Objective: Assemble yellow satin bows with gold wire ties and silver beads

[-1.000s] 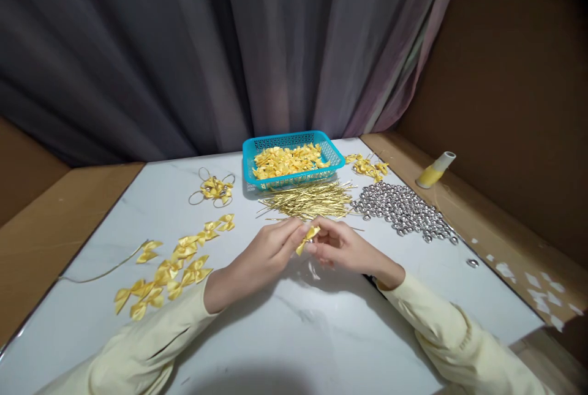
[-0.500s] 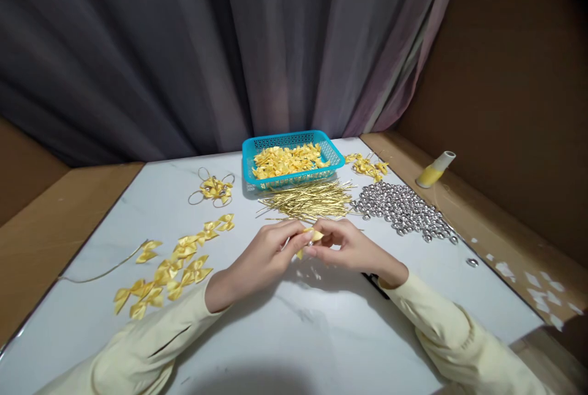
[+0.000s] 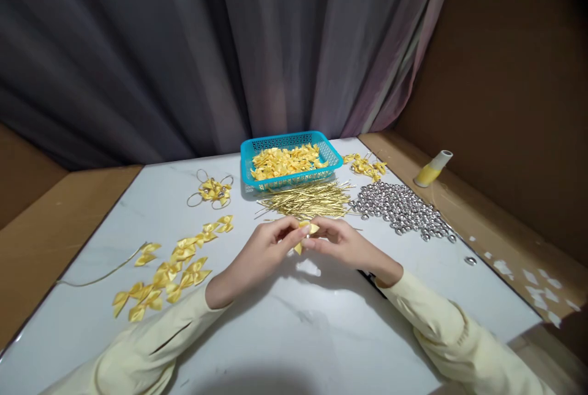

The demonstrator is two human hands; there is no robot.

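Between my two hands, above the middle of the white table, is a yellow ribbon bow (image 3: 298,248). My left hand (image 3: 271,247) pinches it with thumb and fingers. From the other side my right hand (image 3: 342,243) has its fingertips closed at the bow's knot; a small shiny bit shows there, too small to name. Just beyond the hands lies a pile of gold twist ties (image 3: 307,200). Loose yellow bows (image 3: 168,274) are spread on the table left of my left hand. A heap of silver rings (image 3: 402,208) lies beyond my right hand.
A blue basket (image 3: 245,168) of yellow bows stands at the back. Bows with looped ties (image 3: 215,191) lie back left, more bows (image 3: 367,167) back right. A yellow thread spool (image 3: 432,169) stands on the right ledge near white scraps (image 3: 533,291). A black tool, partly hidden, lies under my right wrist.
The bow has turned slightly between my fingers, and both hands sit a little further left in view. The whole view has shifted slightly.
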